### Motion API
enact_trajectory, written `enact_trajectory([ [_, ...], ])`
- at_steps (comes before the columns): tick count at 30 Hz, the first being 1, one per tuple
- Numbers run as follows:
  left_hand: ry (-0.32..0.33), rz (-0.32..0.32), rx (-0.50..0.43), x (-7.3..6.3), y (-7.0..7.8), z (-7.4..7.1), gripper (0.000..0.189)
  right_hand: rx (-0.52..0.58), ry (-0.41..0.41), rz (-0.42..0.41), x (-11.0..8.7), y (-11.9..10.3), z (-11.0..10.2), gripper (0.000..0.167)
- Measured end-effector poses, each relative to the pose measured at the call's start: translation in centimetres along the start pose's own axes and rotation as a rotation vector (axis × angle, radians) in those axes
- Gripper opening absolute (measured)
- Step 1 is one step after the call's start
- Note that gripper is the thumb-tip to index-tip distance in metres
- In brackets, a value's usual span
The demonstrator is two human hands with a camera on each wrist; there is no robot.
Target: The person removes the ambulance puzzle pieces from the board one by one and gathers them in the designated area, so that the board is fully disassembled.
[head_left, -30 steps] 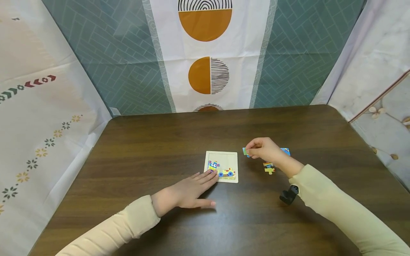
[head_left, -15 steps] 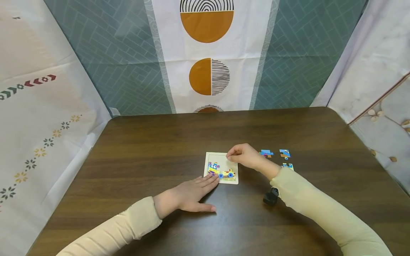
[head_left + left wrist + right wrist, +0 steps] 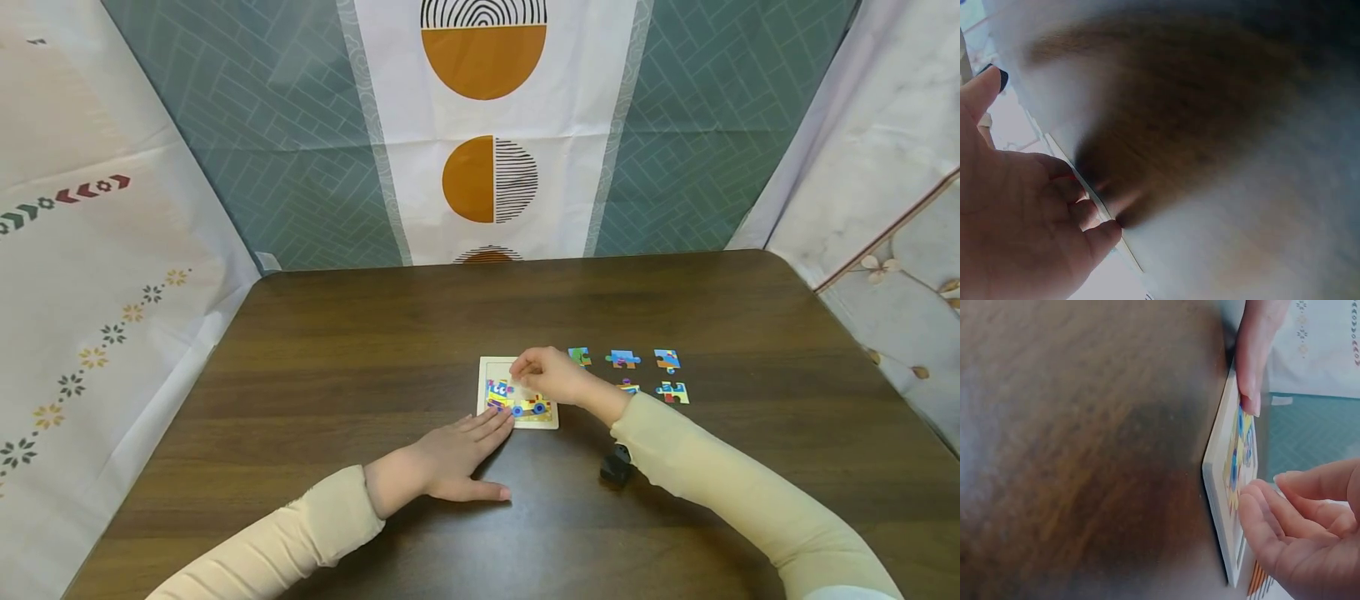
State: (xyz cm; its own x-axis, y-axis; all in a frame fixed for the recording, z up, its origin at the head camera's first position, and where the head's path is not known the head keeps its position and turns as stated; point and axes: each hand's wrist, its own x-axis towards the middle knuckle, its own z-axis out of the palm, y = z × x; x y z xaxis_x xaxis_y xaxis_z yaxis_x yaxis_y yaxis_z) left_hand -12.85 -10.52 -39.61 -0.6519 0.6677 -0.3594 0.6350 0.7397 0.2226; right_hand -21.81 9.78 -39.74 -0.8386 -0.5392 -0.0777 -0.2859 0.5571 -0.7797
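In the head view a pale square puzzle tray lies on the dark wooden table, with picture pieces along its bottom and a piece with a smiling face at its left. My left hand is spread flat, its fingertips resting on the tray's lower edge. My right hand hovers over the tray's upper middle, fingers bent loosely near the face piece. In the right wrist view the fingertips sit close above the tray, and no piece shows between them. Whether they touch the tray is unclear.
Several loose jigsaw pieces lie to the tray's right: a green one, blue ones and a multicoloured one. My sleeve partly covers another piece. A black wrist camera hangs below my right wrist. Patterned cloths surround the table.
My right hand has moved left from the loose pieces to above the tray. The green piece, earlier under its fingers, lies uncovered on the table. My left hand has stayed on the tray's edge.
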Motion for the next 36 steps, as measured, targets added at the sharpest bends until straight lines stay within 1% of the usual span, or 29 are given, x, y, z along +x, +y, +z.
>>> enact_trajectory([
  [11, -0.009, -0.037, 0.031, 0.2, 0.3, 0.2, 0.091, -0.023, -0.064, 0.001, 0.2, -0.6, 0.6, 0.026],
  [14, -0.011, -0.040, 0.031, 0.2, 0.4, 0.2, 0.091, -0.005, -0.055, 0.011, 0.3, -0.7, 0.8, 0.026],
  [17, -0.007, -0.041, 0.030, 0.2, 0.5, 0.2, 0.091, 0.034, -0.027, 0.024, 0.5, -0.7, 0.8, 0.025],
  [21, 0.005, -0.036, 0.025, 0.1, 0.6, 0.1, 0.092, 0.049, -0.002, 0.020, 0.6, -0.8, 1.0, 0.024],
  [28, 0.002, -0.041, 0.018, 0.2, 0.6, 0.0, 0.093, 0.047, 0.011, -0.020, 1.0, -0.8, 1.2, 0.024],
  [33, 0.011, -0.044, 0.035, 0.3, 0.6, 0.2, 0.093, 0.019, 0.024, 0.000, 1.2, -0.9, 1.4, 0.021],
  [36, 0.009, -0.050, 0.037, 0.3, 0.6, 0.2, 0.093, 0.005, 0.021, 0.032, 1.6, -0.9, 1.5, 0.018],
])
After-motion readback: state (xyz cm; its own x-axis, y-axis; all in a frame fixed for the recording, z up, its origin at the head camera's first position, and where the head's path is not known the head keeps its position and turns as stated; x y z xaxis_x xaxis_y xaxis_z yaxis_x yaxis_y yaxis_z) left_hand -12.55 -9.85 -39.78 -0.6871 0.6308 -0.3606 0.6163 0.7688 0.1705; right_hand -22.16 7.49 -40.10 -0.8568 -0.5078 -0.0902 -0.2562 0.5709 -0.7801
